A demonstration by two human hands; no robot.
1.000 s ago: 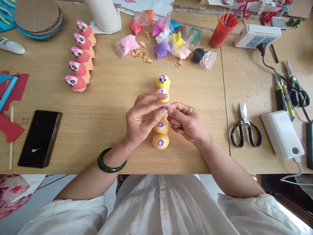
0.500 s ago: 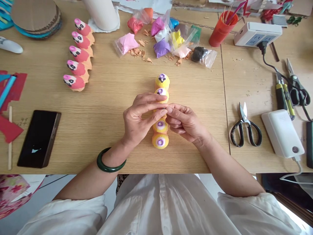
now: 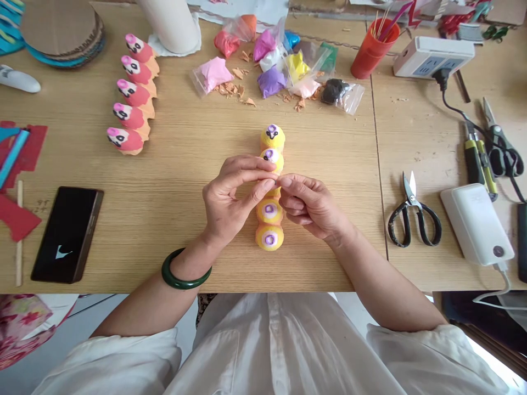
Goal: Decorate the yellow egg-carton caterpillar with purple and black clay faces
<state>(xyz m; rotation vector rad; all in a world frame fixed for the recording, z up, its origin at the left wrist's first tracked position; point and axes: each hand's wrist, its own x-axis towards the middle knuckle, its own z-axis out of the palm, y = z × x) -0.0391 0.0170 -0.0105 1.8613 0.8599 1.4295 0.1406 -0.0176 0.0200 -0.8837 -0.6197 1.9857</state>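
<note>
Two hands and one bangle show, beside five yellow figures, the middle one mostly hidden, and five pink figures. The table holds two scissors, one phone, one red cup, one power strip and one power bank. The clay bags overlap too much to count.
</note>
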